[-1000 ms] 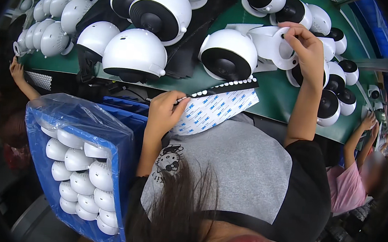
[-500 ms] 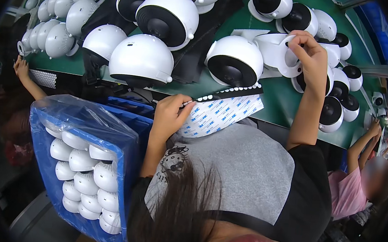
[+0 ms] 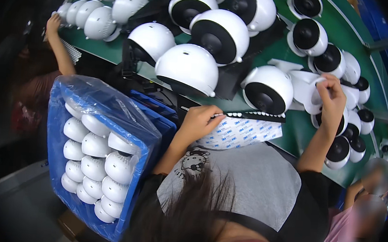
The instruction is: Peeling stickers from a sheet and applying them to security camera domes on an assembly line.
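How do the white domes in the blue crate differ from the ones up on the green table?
The domes in the blue crate are plain white shells packed in rows under clear plastic. The domes on the green table, like the one by the right hand, stand loose, and many show a black round face. The crate domes look smaller, being farther from the camera. Both are white and rounded.

A factory assembly line. Rows of identical white dome housings (image 3: 189, 67) crowd a green conveyor belt (image 3: 278, 50); a blue crate (image 3: 56, 136) holds more, with co-workers alongside.
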{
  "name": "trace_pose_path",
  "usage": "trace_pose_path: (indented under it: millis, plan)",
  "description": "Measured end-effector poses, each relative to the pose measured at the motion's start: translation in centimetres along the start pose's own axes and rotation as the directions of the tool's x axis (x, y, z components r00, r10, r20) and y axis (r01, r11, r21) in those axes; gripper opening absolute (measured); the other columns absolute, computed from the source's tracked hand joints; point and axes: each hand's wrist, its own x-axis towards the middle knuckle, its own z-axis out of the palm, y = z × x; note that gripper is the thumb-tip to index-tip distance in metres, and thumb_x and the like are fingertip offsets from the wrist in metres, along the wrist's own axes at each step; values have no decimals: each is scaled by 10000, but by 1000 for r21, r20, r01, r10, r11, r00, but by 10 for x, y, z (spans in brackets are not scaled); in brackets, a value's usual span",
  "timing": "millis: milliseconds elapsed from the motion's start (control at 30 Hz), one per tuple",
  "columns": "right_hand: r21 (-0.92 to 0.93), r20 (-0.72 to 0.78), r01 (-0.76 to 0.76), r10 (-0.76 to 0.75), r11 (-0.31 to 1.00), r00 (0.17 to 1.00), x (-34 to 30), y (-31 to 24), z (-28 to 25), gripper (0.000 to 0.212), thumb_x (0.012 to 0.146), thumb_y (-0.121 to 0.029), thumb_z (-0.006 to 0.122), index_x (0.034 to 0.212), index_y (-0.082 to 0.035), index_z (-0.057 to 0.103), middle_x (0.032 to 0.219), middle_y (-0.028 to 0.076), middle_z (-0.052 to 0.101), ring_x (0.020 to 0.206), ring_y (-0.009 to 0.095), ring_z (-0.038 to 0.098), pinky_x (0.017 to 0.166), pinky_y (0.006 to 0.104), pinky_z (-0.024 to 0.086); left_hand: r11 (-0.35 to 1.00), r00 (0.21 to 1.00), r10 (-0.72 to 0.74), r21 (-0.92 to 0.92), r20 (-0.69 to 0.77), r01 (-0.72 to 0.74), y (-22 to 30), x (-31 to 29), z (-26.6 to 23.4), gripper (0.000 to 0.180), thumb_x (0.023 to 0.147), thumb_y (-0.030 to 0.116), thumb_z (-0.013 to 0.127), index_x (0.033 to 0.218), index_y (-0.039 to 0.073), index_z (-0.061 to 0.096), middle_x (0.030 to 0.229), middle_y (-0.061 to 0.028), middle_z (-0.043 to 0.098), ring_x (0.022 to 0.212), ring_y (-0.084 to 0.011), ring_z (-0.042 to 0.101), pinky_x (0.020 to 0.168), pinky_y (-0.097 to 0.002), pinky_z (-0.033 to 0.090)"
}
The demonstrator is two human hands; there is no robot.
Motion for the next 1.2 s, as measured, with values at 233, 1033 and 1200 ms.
trace_pose_path:
  millis: [233, 1033, 1200]
  plan:
    - [40, 34, -45, 44, 998, 998, 1, 1, -1, 99, 718, -27, 621, 732, 9, 530, 949, 91, 556, 895, 157, 495, 850, 267, 358, 997, 996, -52, -50, 78, 56, 0, -1, -4, 130, 752, 130, 655, 792, 20, 598, 703, -123, 608, 609, -248, 599, 546, -308, 451]
    - [-525, 41, 445, -500, 726, 865, -27, -10, 23, 412, 668, -171, 648, 1023, -48, 479, 1263, 157, 480, 1156, 343, 415, 988, 438, 261, 1000, 1000, 24, -13, -7, -24, -1, -4, -2, 161, 763, 193, 654, 773, 41, 601, 688, -99, 607, 587, -247, 589, 547, -315, 445]
    - [-550, 35, 462, -533, 696, 845, -29, -5, 24, 433, 672, -191, 648, 1038, -45, 468, 1278, 173, 465, 1187, 361, 396, 995, 447, 253, 1000, 1000, 13, -5, 21, -13, -2, -5, -2, 173, 769, 207, 647, 771, 41, 600, 683, -101, 606, 587, -250, 590, 546, -317, 445]
